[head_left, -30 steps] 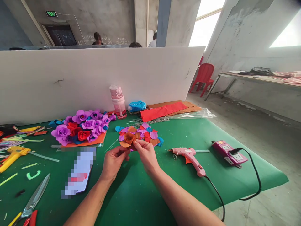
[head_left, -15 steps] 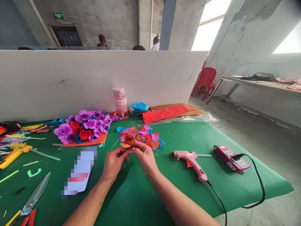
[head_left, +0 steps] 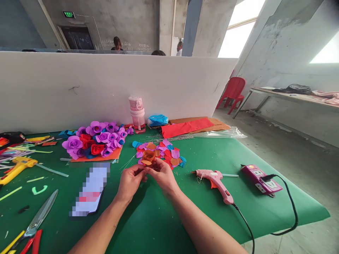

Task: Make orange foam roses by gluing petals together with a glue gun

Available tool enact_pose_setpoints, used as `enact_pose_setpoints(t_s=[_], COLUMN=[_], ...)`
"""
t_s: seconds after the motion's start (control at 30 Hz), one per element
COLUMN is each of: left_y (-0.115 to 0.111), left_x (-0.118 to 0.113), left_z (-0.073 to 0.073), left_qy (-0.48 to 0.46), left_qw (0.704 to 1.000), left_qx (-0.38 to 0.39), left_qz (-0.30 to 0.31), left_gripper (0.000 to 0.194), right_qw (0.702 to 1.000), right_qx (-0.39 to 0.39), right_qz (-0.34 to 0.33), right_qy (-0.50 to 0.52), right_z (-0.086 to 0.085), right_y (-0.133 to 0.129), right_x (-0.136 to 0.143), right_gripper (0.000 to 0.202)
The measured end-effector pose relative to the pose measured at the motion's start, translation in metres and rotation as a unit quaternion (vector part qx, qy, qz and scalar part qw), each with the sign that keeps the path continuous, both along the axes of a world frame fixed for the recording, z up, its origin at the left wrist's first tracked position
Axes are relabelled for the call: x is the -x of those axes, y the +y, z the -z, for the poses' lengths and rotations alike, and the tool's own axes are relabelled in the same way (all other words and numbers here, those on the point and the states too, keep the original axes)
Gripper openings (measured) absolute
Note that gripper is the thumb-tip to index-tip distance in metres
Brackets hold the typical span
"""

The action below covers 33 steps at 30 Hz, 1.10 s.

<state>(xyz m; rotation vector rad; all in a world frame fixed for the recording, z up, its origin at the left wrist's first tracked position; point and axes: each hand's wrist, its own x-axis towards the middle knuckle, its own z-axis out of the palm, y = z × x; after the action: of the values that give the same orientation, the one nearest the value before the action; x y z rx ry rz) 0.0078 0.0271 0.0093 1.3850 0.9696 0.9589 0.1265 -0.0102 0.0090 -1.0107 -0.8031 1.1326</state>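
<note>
A brown paper rose (head_left: 148,156) is held up at its base between the fingertips of both hands. My left hand (head_left: 130,180) pinches beneath the flower, and my right hand (head_left: 163,175) closes on it from the other side, the fingers of both meeting. The stem, if there is one, is hidden by my fingers. Just behind the rose lies a pile of loose petals (head_left: 174,154) in purple, red, blue and brown. To the right of my hands a pink glue gun (head_left: 214,176) rests on its side, a glue stick poking out of its back.
Finished purple and red flowers (head_left: 102,137) sit at the back left. A phone (head_left: 91,190), scissors (head_left: 39,217) and a yellow glue gun (head_left: 21,165) lie on the left. A pink bottle (head_left: 137,114) stands by the white partition (head_left: 106,84); a purple power strip (head_left: 262,179) lies right.
The brown rose has turned more upright, and its petals now face up and show more openly. Both hands keep their hold near the same spot. The view has shifted slightly.
</note>
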Motion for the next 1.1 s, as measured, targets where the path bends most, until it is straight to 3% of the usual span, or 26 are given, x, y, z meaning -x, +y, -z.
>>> enact_pose_setpoints(t_s=[0.3, 0.43, 0.6, 1.1], left_y=[0.000, 0.009, 0.013, 0.009], left_x=[0.003, 0.011, 0.014, 0.011], left_z=[-0.008, -0.015, -0.015, -0.013], left_qy=[-0.022, -0.066, -0.122, -0.157], left_qw=[0.996, 0.994, 0.985, 0.977], left_qx=[0.057, 0.080, 0.122, 0.143], left_qz=[0.058, 0.016, 0.020, 0.002], left_gripper=[0.029, 0.030, 0.028, 0.022], right_qw=[1.000, 0.998, 0.995, 0.996], right_qx=[-0.006, 0.000, 0.023, 0.025], right_qz=[-0.008, -0.047, -0.092, -0.070], right_qy=[0.002, 0.029, 0.043, 0.047], right_z=[-0.001, -0.006, -0.010, 0.004], right_y=[0.002, -0.001, -0.005, 0.001], right_x=[-0.008, -0.011, -0.008, -0.008], right_gripper=[0.029, 0.032, 0.033, 0.032])
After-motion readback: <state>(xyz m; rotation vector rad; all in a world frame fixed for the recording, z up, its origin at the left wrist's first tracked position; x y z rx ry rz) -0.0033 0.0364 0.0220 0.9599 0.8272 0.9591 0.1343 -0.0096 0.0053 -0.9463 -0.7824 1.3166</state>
